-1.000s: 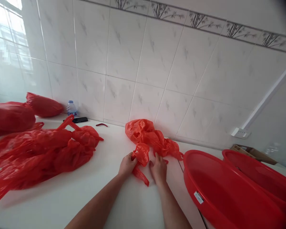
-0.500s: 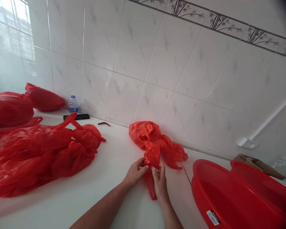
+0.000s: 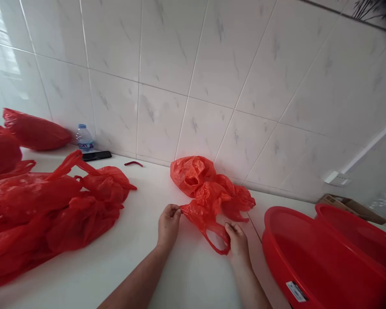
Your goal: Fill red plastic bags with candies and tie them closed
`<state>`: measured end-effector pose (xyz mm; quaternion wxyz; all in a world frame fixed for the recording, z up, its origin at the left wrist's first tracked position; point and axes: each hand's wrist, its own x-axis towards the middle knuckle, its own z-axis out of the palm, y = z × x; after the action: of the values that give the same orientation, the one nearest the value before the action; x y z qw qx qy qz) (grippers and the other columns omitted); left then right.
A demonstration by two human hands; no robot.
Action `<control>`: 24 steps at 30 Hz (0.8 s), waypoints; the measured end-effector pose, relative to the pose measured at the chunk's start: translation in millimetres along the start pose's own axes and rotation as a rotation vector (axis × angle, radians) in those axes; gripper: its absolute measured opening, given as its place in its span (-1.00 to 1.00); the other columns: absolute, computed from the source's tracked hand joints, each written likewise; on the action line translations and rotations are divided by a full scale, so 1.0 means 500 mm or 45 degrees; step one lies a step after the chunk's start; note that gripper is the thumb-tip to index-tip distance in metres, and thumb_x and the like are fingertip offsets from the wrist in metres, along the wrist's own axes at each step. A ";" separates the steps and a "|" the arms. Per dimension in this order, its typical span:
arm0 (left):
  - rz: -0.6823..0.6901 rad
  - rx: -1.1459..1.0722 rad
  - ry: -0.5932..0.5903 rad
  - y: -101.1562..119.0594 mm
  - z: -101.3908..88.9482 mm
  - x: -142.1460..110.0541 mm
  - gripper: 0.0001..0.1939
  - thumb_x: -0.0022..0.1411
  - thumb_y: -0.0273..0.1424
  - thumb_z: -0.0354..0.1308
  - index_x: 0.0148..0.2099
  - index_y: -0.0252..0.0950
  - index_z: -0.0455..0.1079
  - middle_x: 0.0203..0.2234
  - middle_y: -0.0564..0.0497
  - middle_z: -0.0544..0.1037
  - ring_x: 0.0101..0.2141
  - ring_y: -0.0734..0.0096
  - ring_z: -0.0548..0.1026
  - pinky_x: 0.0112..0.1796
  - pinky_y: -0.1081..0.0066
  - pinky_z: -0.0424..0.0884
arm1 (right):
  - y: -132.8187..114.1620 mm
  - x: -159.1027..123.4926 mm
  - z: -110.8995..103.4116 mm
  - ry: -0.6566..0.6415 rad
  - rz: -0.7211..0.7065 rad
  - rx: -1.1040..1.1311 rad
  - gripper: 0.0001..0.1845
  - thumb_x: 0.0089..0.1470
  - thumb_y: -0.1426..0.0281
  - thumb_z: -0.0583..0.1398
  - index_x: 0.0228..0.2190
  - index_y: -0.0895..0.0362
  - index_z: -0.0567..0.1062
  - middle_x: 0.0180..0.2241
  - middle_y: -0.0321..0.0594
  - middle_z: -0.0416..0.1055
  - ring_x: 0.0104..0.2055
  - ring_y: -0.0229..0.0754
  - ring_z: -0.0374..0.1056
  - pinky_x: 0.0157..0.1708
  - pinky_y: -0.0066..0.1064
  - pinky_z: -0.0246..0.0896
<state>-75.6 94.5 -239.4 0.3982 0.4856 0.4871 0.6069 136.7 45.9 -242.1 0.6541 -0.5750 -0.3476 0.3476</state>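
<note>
A thin red plastic bag [image 3: 197,213] is stretched between my two hands above the white tabletop. My left hand [image 3: 169,226] pinches its left corner, fingers closed. On the other side my right hand [image 3: 237,240] is closed on a looped handle of the same bag, which hangs open toward me. Right behind lie more crumpled red plastic bags [image 3: 193,174] against the tiled wall, touching or overlapping the held one; where one ends and another begins is hard to tell.
A large heap of red plastic bags [image 3: 80,214] covers the left side. Behind it are a water bottle [image 3: 84,138], a black phone [image 3: 97,156] and a small dark red curved strip [image 3: 134,163]. Red plastic baskets [image 3: 296,253] stand at the right, before a cardboard box [image 3: 350,207].
My hands have moved apart, left hand leftward and right hand rightward, spreading the bag that was bunched between them. A handle loop now shows. The view has shifted slightly.
</note>
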 end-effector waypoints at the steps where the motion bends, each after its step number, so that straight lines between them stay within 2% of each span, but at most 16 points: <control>1: 0.031 0.071 0.059 0.003 -0.002 -0.001 -0.87 0.14 -0.30 0.04 -0.34 -0.25 0.32 -0.42 0.00 0.50 -0.35 0.31 0.47 -0.31 0.35 0.38 | -0.001 0.001 -0.001 0.013 0.007 0.001 -0.69 -0.20 0.19 0.32 -0.41 0.12 0.48 -0.44 -0.26 0.45 -0.40 -0.18 0.36 -0.46 -0.42 0.26; 3: 0.172 0.260 0.173 0.011 -0.004 -0.011 -0.82 0.16 -0.30 0.05 -0.21 -0.25 0.35 -0.21 -0.10 0.47 -0.15 0.20 0.43 -0.19 0.23 0.38 | -0.006 -0.004 0.004 -0.018 0.030 -0.003 -0.68 -0.20 0.18 0.32 -0.40 0.11 0.49 -0.39 -0.25 0.45 -0.31 -0.15 0.36 -0.36 -0.40 0.28; 5: 0.403 0.429 0.178 0.021 -0.004 -0.028 -0.74 0.20 -0.29 0.05 -0.07 -0.23 0.33 0.01 -0.15 0.35 0.06 0.13 0.29 -0.01 0.11 0.28 | -0.015 -0.021 0.015 -0.136 0.051 0.014 -0.68 -0.14 0.15 0.30 -0.37 0.10 0.50 -0.35 -0.25 0.45 -0.29 -0.17 0.35 -0.32 -0.42 0.27; 6: 0.523 0.489 0.103 0.025 -0.003 -0.037 -0.70 0.21 -0.29 0.05 -0.01 -0.21 0.32 0.08 -0.15 0.29 0.11 0.13 0.23 0.05 0.07 0.22 | -0.020 -0.033 0.022 -0.235 0.090 0.030 -0.68 -0.10 0.14 0.28 -0.34 0.10 0.50 -0.35 -0.25 0.45 -0.31 -0.20 0.34 -0.33 -0.43 0.26; 8: 0.681 0.559 -0.146 0.028 0.000 -0.054 -0.63 0.21 -0.26 0.07 0.07 -0.18 0.28 0.14 -0.14 0.25 0.14 0.14 0.19 0.10 0.07 0.17 | -0.027 -0.060 0.037 -0.494 0.205 0.075 -0.67 -0.03 0.13 0.24 -0.30 0.11 0.50 -0.36 -0.24 0.44 -0.37 -0.25 0.33 -0.38 -0.46 0.23; 10: 0.672 0.578 -0.356 0.021 0.003 -0.063 -0.52 0.19 -0.22 0.09 0.15 -0.19 0.21 0.14 -0.16 0.26 0.13 0.13 0.22 0.07 0.09 0.21 | -0.030 -0.084 0.049 -0.747 0.318 0.103 -0.68 -0.01 0.15 0.24 -0.31 0.14 0.50 -0.42 -0.25 0.42 -0.43 -0.29 0.30 -0.44 -0.49 0.20; 12: 0.553 0.591 -0.437 0.007 0.006 -0.064 -0.40 0.17 -0.18 0.11 0.22 -0.21 0.13 0.14 -0.19 0.28 0.12 0.08 0.25 0.05 0.07 0.23 | -0.031 -0.100 0.057 -0.894 0.358 0.105 -0.67 -0.01 0.15 0.24 -0.33 0.16 0.50 -0.47 -0.27 0.39 -0.48 -0.32 0.27 -0.50 -0.51 0.15; 13: 0.491 0.609 -0.445 -0.001 0.006 -0.061 -0.36 0.14 -0.18 0.13 0.23 -0.22 0.12 0.13 -0.20 0.30 0.12 0.05 0.26 0.05 0.04 0.22 | -0.032 -0.105 0.059 -0.903 0.351 0.091 -0.65 -0.01 0.13 0.23 -0.30 0.15 0.49 -0.50 -0.29 0.37 -0.52 -0.35 0.24 -0.55 -0.53 0.10; 15: 0.409 0.664 -0.457 -0.014 0.006 -0.056 -0.33 0.06 -0.23 0.20 0.22 -0.21 0.17 0.09 -0.18 0.36 0.10 -0.02 0.27 0.07 0.00 0.17 | -0.034 -0.107 0.062 -0.817 0.317 0.050 -0.53 -0.02 0.10 0.22 -0.14 0.12 0.44 -0.54 -0.35 0.32 -0.59 -0.37 0.16 -0.64 -0.55 0.00; 18: 0.367 0.687 -0.461 -0.021 0.006 -0.051 -0.38 -0.06 -0.45 0.22 0.12 -0.18 0.31 -0.03 -0.13 0.48 0.03 -0.05 0.34 0.07 -0.02 0.13 | -0.040 -0.099 0.061 -0.617 0.285 0.022 -0.20 -0.07 0.08 0.25 0.15 0.06 0.17 -0.54 -0.38 0.35 -0.61 -0.33 0.16 -0.66 -0.52 -0.02; 21: 0.339 0.535 -0.492 -0.008 0.006 -0.053 -0.57 -0.06 -0.54 0.13 -0.10 -0.15 0.47 -0.22 -0.08 0.57 -0.12 0.03 0.45 -0.01 0.06 0.23 | -0.038 -0.086 0.059 -0.465 0.279 0.048 0.02 -0.12 0.11 0.27 0.25 0.00 -0.12 -0.50 -0.37 0.41 -0.57 -0.27 0.22 -0.62 -0.48 0.03; 24: 0.209 0.315 -0.477 0.014 0.004 -0.056 -0.81 0.07 -0.43 0.08 -0.29 -0.17 0.49 -0.34 -0.03 0.58 -0.28 0.19 0.50 -0.19 0.23 0.36 | -0.030 -0.076 0.056 -0.366 0.281 0.076 0.08 -0.12 0.15 0.28 0.27 -0.02 -0.22 -0.49 -0.38 0.39 -0.55 -0.23 0.25 -0.60 -0.46 0.07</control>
<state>-67.7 66.9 -238.0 0.3683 0.6730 0.4343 0.4721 94.2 26.3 -226.5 0.5723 -0.5343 -0.3619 0.5060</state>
